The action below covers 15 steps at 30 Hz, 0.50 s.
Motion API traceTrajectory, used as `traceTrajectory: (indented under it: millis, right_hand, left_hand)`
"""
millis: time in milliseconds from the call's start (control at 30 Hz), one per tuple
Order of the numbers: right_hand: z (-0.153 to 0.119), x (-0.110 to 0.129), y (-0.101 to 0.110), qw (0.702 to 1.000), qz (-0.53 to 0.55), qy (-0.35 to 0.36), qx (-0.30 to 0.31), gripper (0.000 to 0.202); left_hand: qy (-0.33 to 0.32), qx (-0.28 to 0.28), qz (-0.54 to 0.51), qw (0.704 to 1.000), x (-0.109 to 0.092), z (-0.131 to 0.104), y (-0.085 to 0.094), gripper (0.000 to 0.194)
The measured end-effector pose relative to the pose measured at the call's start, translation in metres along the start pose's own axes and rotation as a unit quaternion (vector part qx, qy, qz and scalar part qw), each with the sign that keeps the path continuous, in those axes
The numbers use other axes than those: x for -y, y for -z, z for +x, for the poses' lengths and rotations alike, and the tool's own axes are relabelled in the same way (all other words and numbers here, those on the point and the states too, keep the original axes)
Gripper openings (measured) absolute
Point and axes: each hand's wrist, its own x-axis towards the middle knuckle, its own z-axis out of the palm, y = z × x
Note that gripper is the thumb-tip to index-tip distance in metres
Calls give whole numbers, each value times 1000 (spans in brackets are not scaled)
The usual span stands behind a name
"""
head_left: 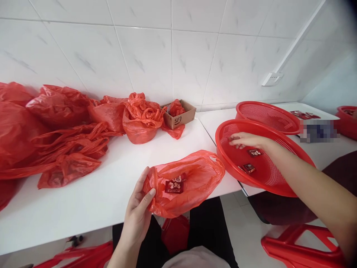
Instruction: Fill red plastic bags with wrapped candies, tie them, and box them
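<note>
My left hand (141, 203) grips the gathered end of a red plastic bag (195, 186), thumb on top and fingers behind. The bag lies with its mouth spread toward the right, and small dark-red printed packets (174, 187) sit inside it. My right hand (245, 140) hovers over a round red plastic basket (304, 160), fingers apart and nothing visible in them. A few similar packets (249, 168) lie on the basket's bottom, below the hand. Another packet (254, 152) is close to my right wrist.
Several filled red bags (63, 106) line the wall at left. A cardboard box (182, 116) holding red plastic stands at the back. Behind the near basket is a second red basket (267, 117). A white tray (323, 113) is at far right, and a red stool (304, 245) below.
</note>
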Motion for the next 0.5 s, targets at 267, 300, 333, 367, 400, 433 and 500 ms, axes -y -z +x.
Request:
traceTrajectory:
  millis: [267, 300, 333, 367, 400, 433, 500]
  right_hand:
    - [-65, 108, -44, 929, 287, 162, 167, 33]
    - [-71, 120, -56, 924, 274, 179, 196, 37]
    - [-75, 131, -68, 922, 253, 194, 221, 42]
    - [-78, 139, -79, 922, 226, 208, 236, 46]
    - [-80, 145, -88, 928, 189, 221, 234, 50]
    - [-80, 149, -94, 939, 144, 232, 211, 52]
    - [-76, 149, -98, 962, 43, 249, 100, 51]
  left_hand:
    - [-15, 3, -11, 1000, 1, 4, 2, 60]
    - [-16, 5, -11, 1000, 1, 4, 2, 59]
    - [-17, 7, -12, 1000, 1, 4, 2, 59]
    - [-19, 9, -13, 1000, 1, 3, 2, 59]
    - [-20, 9, -15, 1000, 2, 3, 2, 59]
    - [-21, 10, -17, 1000, 2, 2, 3, 59]
    - [-28, 7, -23, 999, 3, 2, 5, 59]
